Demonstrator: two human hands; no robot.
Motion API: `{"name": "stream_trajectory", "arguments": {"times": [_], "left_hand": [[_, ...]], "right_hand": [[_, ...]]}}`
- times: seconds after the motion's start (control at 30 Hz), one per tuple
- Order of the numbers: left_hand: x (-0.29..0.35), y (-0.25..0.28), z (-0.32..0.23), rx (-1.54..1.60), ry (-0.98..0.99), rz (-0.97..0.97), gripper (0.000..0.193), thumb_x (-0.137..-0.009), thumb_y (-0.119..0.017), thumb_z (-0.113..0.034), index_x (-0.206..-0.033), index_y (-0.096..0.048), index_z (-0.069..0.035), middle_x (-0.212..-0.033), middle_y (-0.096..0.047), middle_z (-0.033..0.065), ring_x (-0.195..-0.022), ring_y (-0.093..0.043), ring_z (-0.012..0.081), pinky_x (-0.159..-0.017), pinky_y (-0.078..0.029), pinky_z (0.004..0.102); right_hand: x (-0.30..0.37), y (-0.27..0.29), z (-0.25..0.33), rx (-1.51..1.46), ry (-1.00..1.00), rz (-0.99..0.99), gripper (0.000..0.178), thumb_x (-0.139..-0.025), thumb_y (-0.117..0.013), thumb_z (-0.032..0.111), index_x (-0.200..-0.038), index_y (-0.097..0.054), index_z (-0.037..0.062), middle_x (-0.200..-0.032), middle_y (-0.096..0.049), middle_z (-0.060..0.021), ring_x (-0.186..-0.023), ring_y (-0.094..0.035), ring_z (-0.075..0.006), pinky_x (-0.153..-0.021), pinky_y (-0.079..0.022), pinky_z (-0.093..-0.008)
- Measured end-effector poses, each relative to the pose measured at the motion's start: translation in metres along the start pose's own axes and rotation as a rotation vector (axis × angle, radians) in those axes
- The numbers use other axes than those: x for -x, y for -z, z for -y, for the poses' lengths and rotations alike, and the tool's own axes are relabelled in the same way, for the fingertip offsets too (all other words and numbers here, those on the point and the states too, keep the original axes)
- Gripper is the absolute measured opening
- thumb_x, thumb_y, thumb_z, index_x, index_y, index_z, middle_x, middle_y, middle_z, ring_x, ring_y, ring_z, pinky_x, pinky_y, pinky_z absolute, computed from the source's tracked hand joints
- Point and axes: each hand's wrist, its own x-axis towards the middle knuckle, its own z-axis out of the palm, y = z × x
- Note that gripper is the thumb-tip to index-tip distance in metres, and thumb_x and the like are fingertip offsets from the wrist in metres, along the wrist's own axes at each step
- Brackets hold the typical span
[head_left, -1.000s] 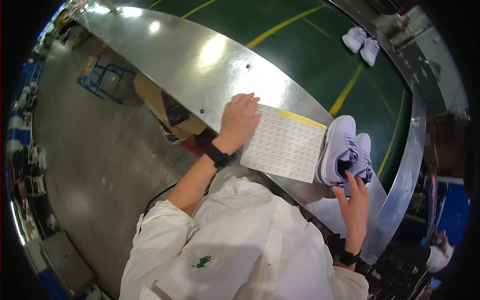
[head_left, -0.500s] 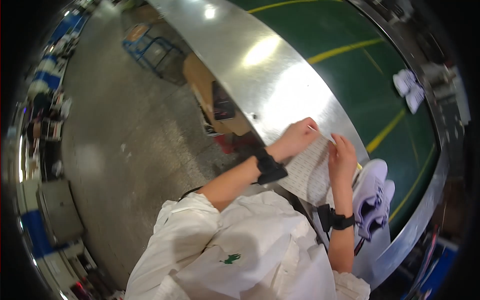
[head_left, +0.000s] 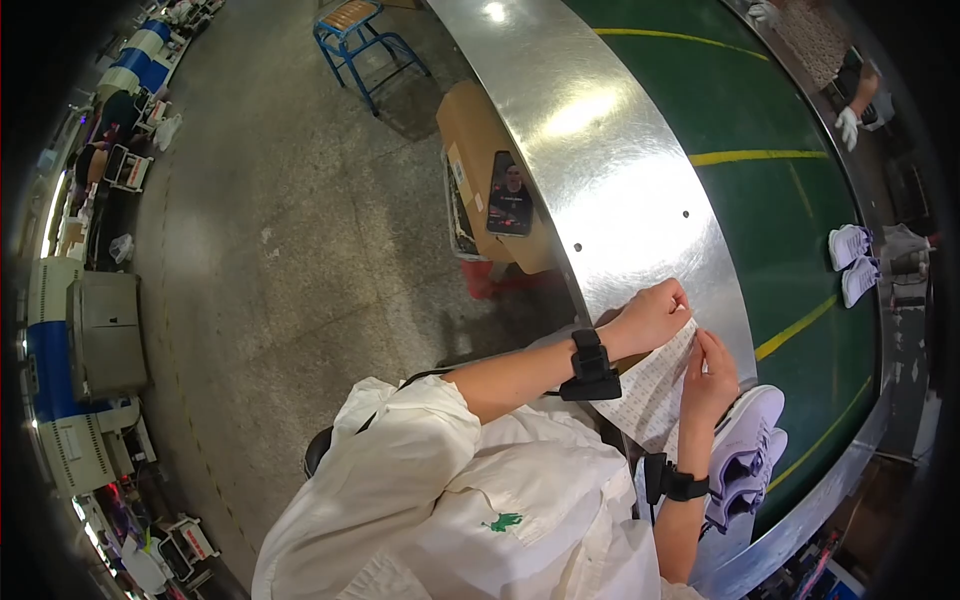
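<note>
Above the near tabletop (head_left: 640, 195), left fingers (head_left: 679, 294) and right fingers (head_left: 708, 347) pinch a label sheet (head_left: 640, 402), seemingly for peeling, next needing gentle lifting.

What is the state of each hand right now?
Left hand: closed, pinching the white printed sheet near its upper corner.
Right hand: at the same sheet's edge; whether gripping cannot be told.
</note>
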Motion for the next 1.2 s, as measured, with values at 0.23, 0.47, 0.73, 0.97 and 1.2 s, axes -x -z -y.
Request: {"name": "stream_trajectory", "arguments": {"times": [0.23, 0.47, 0.73, 0.97, 1.2], "left_hand": [[-0.002, -0.003, 0.006, -0.137, -0.095, -0.04, 0.017, -0.085, -0.057, -0.015, -0.094, -0.053, -0.001, -0.071, -0.065, 0.0114, -0.064, -0.062, 0.0191, -0.058, -0.047, 0.0303], [-0.006, 0.005, -0.007, -0.564, -0.407, -0.173, 0.033, -0.079, -0.062, -0.006, -0.111, -0.053, -0.004, -0.1, -0.059, 0.0171, -0.097, -0.054, 0.0341, -0.086, -0.044, 0.0399], [0.027, -0.06, -0.053, -0.511, -0.66, 0.297, 0.022, -0.079, -0.066, -0.008, -0.099, -0.059, -0.004, -0.096, -0.063, 0.0106, -0.088, -0.059, 0.0263, -0.072, -0.048, 0.035], [0.05, -0.125, -0.051, -0.497, -0.505, 0.503, 0.047, -0.076, -0.072, -0.018, -0.116, -0.05, -0.004, -0.11, -0.057, 0.0121, -0.089, -0.059, 0.0257, -0.075, -0.049, 0.0346], [0.044, -0.149, -0.045, -0.517, -0.467, 0.573, 0.053, -0.076, -0.072, -0.02, -0.119, -0.046, -0.003, -0.114, -0.053, 0.0149, -0.085, -0.062, 0.0274, -0.071, -0.051, 0.0346]], "right_hand": [[-0.001, 0.01, -0.016, -0.513, -0.514, -0.054, 0.009, -0.085, -0.064, 0.009, -0.089, -0.064, 0.0017, -0.081, -0.066, -0.0059, -0.067, -0.061, -0.0142, -0.064, -0.048, -0.0239], [0.03, 0.11, -0.017, -1.294, -0.819, -0.334, 0.007, -0.088, -0.061, 0.006, -0.094, -0.059, 0.0028, -0.083, -0.062, -0.007, -0.061, -0.054, -0.009, -0.063, -0.051, -0.0244], [0.117, 0.176, -0.006, -1.051, -1.0, -0.533, 0.02, -0.085, -0.064, 0.005, -0.104, -0.06, 0.0007, -0.082, -0.065, -0.0059, -0.065, -0.057, -0.0081, -0.058, -0.05, -0.023], [0.132, 0.173, -0.007, -0.849, -1.108, -0.497, 0.009, -0.086, -0.064, 0.007, -0.094, -0.062, 0.0027, -0.079, -0.066, -0.0032, -0.055, -0.054, -0.0049, -0.043, -0.044, -0.0186], [0.106, 0.159, -0.014, -0.694, -1.099, -0.311, 0.005, -0.085, -0.063, 0.005, -0.087, -0.062, 0.0007, -0.066, -0.064, -0.0015, -0.05, -0.052, -0.0022, -0.043, -0.039, -0.0179]]}}
